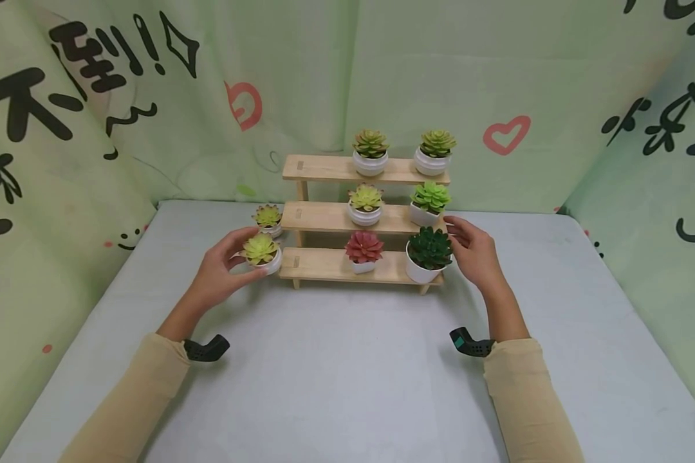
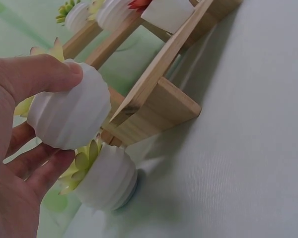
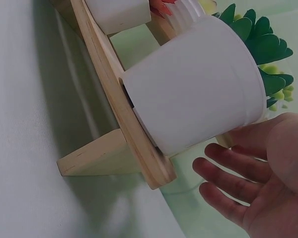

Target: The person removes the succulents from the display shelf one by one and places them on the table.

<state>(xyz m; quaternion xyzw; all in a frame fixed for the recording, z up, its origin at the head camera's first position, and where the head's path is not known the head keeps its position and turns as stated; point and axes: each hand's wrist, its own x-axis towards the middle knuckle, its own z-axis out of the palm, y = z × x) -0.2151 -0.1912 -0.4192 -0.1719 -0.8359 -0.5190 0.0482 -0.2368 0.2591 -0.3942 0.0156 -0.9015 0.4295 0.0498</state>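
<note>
Left of the wooden stand, my left hand (image 1: pixel 221 262) grips a small yellow-green succulent (image 1: pixel 260 249) by its white ribbed pot (image 2: pixel 72 111), thumb on one side and fingers on the other. Just behind it, a similar potted succulent (image 1: pixel 268 217) rests on the table. At the stand's right end my right hand (image 1: pixel 473 249) is beside a dark green succulent (image 1: pixel 430 247), which sits on the bottom shelf in a smooth white pot (image 3: pixel 193 87). Its fingers are loosely bent with nothing between them, and its thumb is right at the pot's rim.
The three-tier wooden stand (image 1: pixel 318 262) bears a red succulent (image 1: pixel 363 249) on the bottom shelf. Yellow-green (image 1: pixel 365 204) and bright green succulents (image 1: pixel 430 202) occupy the middle; two more succulents (image 1: pixel 370 154) are on top. A printed green curtain (image 1: pixel 428 77) hangs behind the white table (image 1: pixel 347 373).
</note>
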